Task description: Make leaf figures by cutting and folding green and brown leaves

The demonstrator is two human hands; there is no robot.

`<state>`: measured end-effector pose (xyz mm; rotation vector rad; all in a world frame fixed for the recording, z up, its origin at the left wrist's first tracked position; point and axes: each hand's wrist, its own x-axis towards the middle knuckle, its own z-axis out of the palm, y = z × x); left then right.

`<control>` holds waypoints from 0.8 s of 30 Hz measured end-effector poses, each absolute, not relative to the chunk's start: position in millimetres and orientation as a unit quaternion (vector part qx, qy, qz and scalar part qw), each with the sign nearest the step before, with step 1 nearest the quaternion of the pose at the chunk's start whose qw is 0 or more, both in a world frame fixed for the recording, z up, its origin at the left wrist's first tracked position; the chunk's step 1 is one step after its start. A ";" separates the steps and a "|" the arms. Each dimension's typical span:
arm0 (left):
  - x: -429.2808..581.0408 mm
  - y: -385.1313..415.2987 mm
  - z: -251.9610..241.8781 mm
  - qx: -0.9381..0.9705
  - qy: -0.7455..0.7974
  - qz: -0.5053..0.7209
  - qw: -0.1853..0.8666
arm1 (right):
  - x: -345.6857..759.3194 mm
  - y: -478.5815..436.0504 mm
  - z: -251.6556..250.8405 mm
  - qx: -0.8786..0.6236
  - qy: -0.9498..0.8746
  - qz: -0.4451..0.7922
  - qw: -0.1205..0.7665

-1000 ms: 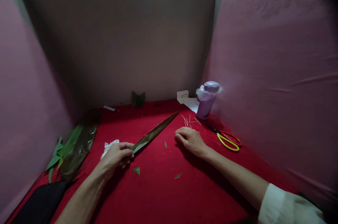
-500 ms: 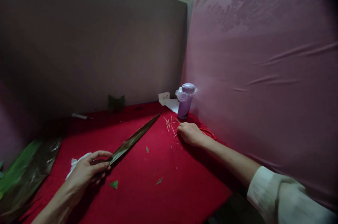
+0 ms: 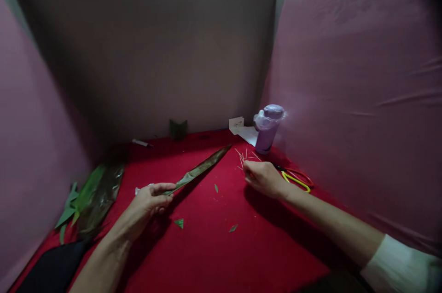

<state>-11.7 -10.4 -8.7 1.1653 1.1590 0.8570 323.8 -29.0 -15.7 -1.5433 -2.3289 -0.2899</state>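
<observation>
My left hand pinches the near end of a long narrow green leaf, which slants up and away over the red table. Just past the leaf's middle, my right hand is closed in a pinch beside several thin wooden toothpicks scattered on the cloth; whether it holds one I cannot make out. Yellow and orange scissors lie just right of that hand.
A lilac bottle wrapped in plastic stands at the back right by white paper. A pile of broad leaves lies at the left. Small leaf scraps dot the cloth. A folded leaf piece sits at the back wall.
My left hand has lifted the leaf's end slightly off the cloth. My right hand has moved from the scissors side back to the toothpicks and closed into a pinch.
</observation>
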 end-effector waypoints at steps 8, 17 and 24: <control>-12.4 -21.9 11.0 0.503 0.449 0.387 0.629 | 216.4 -25.5 -1.5 -0.420 -0.852 -0.072 0.305; -17.8 -24.6 14.0 0.438 0.405 0.388 0.703 | 215.1 5.9 -24.5 -0.255 -0.878 -0.117 0.388; -15.4 -23.8 12.2 0.550 0.448 0.432 0.557 | 219.8 0.1 -10.8 -0.232 -0.879 -0.088 0.406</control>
